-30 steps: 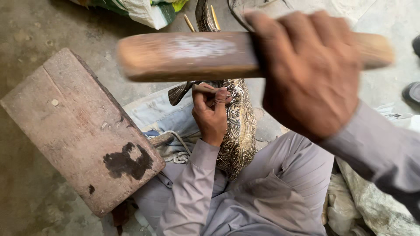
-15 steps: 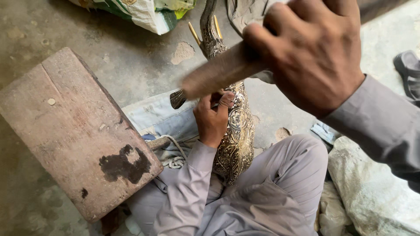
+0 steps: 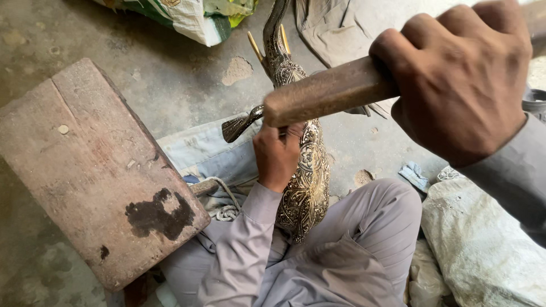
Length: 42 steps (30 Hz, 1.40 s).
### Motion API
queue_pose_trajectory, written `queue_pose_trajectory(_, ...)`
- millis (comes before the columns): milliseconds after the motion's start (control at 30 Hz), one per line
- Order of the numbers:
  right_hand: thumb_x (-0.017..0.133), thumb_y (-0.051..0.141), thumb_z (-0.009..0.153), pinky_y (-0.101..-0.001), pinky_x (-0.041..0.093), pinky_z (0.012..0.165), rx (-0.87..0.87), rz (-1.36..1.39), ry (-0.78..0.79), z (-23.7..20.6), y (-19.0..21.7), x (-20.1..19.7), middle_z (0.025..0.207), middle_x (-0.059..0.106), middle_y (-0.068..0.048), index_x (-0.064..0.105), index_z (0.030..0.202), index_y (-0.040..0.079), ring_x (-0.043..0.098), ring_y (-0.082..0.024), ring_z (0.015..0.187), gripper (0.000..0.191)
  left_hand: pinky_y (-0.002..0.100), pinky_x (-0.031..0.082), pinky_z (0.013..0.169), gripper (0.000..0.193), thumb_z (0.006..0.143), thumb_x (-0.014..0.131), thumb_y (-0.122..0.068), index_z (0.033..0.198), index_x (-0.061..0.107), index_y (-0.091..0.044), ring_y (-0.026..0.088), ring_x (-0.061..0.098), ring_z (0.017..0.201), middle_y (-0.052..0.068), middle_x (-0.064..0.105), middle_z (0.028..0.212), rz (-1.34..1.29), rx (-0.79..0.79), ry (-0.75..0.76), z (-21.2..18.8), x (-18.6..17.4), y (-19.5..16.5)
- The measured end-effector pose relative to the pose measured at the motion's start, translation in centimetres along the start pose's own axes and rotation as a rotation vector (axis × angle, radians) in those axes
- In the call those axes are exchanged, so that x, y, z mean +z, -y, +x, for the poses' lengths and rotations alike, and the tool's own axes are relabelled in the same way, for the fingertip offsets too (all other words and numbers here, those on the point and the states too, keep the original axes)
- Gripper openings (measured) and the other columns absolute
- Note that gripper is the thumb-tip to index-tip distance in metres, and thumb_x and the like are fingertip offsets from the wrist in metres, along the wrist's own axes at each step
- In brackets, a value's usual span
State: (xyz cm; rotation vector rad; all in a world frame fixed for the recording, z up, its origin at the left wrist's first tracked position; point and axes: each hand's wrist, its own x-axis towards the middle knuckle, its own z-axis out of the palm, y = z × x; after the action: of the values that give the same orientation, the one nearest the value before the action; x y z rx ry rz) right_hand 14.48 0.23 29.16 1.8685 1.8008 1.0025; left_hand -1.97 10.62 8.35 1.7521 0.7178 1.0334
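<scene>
Right hand (image 3: 463, 85) is gripping the wooden mallet (image 3: 327, 91); left hand (image 3: 278, 156), seemingly clutching the engraved brass figure (image 3: 304, 187), is risking a glancing blow

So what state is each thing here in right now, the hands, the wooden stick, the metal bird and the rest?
right hand: raised, fist closed round the wooden mallet handle.
wooden mallet handle: lifted, tilted above the figure.
left hand: fingers closed on a small tool, pressed against the figure.
engraved metal bird figure: lying along the lap, neck pointing away.
wooden block: flat on the floor, dark stain on top.
printed sack: crumpled on the floor.
</scene>
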Motion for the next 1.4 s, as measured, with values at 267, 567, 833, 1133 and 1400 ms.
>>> queue_pose_trajectory(267,0.068,0.032,0.104,-0.0363,0.041,0.097,0.056,0.032,-0.008,-1.3,0.1,0.4,0.086,0.061,0.004,0.067,0.099,0.022,0.059,-0.013,0.083,0.011,0.028,0.063,0.061,0.03,0.099,0.071,-0.021,0.116,0.057,0.0,0.013,0.075,0.072,0.006,0.069,0.083,-0.259,-0.201,-0.037,-0.1,1.2,0.6)
queue_pose_trajectory(567,0.067,0.029,0.105,-0.0374,0.041,0.098,0.031,0.063,-0.136,0.9,1.1,1.7,0.088,0.061,0.003,0.065,0.098,0.02,0.059,-0.014,0.087,0.012,0.027,0.06,0.064,0.028,0.102,0.072,-0.021,0.111,0.052,-0.004,0.011,0.072,0.072,0.005,0.07,0.081,-0.308,-0.173,-0.09,-0.6,1.6,0.7)
queue_pose_trajectory(833,0.065,0.024,0.106,-0.0385,0.04,0.101,0.027,0.074,-0.187,0.8,0.8,3.1,0.092,0.061,0.002,0.065,0.099,0.02,0.058,-0.014,0.092,0.009,0.028,0.058,0.063,0.028,0.101,0.072,-0.03,0.111,0.059,-0.007,0.012,0.072,0.072,0.004,0.069,0.081,-0.131,-0.076,0.014,0.1,0.8,0.6)
queue_pose_trajectory(1133,0.063,0.019,0.098,-0.0353,0.04,0.088,0.153,0.183,0.066,-0.8,-0.4,5.3,0.085,0.063,0.002,0.068,0.108,0.02,0.054,-0.013,0.073,0.011,0.038,0.057,0.065,0.037,0.103,0.064,-0.042,0.115,0.059,-0.008,0.024,0.074,0.076,0.008,0.071,0.086,0.024,0.087,0.14,1.2,0.5,0.7)
queue_pose_trajectory(1400,0.068,0.003,0.09,-0.0447,0.048,0.08,0.347,0.529,0.117,-5.0,-0.1,1.7,0.091,0.07,-0.011,0.069,0.119,0.009,0.066,-0.029,0.078,0.029,0.035,0.058,0.062,0.034,0.103,0.065,-0.039,0.112,0.054,-0.008,0.021,0.075,0.07,0.005,0.07,0.079,0.006,-0.089,0.126,1.9,-1.0,-0.4)
